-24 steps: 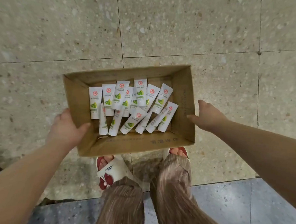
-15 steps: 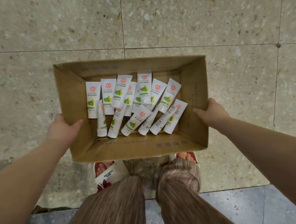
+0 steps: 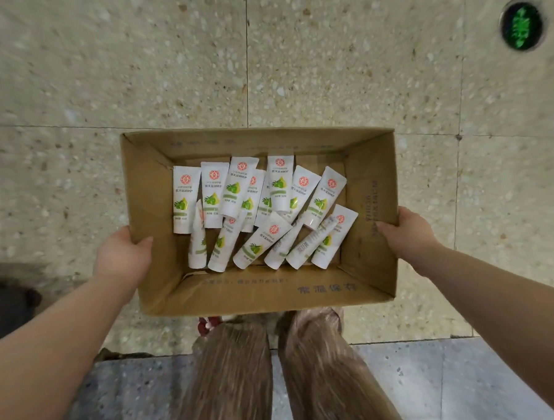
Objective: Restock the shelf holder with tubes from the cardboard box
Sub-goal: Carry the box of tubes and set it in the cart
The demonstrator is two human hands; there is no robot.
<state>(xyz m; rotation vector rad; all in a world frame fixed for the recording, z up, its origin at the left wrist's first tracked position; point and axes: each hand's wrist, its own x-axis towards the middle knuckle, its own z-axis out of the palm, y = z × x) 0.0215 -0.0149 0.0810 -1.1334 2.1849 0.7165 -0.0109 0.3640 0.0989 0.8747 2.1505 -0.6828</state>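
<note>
From the head camera, an open cardboard box [image 3: 371, 237] was held over a speckled terrazzo floor [image 3: 101, 74]. The left hand [image 3: 121, 258] clasped the box's left wall, thumb hooked over the rim to the inside; the right hand [image 3: 405, 235] clasped the right wall the same way.

Inside lay a loose heap of white tubes [image 3: 259, 210], roughly a dozen, in two overlapping rows, caps mostly toward the wearer. Each tube bore a round red emblem near its crimped end, a green leaf-and-droplet picture lower down, and small Chinese lettering too blurred to read. One tube near the right [image 3: 324, 196] lay tilted, its cap toward the lower left.

Printed Chinese characters ran along the box's near inner wall, and dark lettering ran down the right inner wall; neither could be made out with certainty. A round dark floor marker with a green sign [image 3: 522, 25] sat at the upper right. Brown pleated trousers [image 3: 233, 372] showed below the box.
</note>
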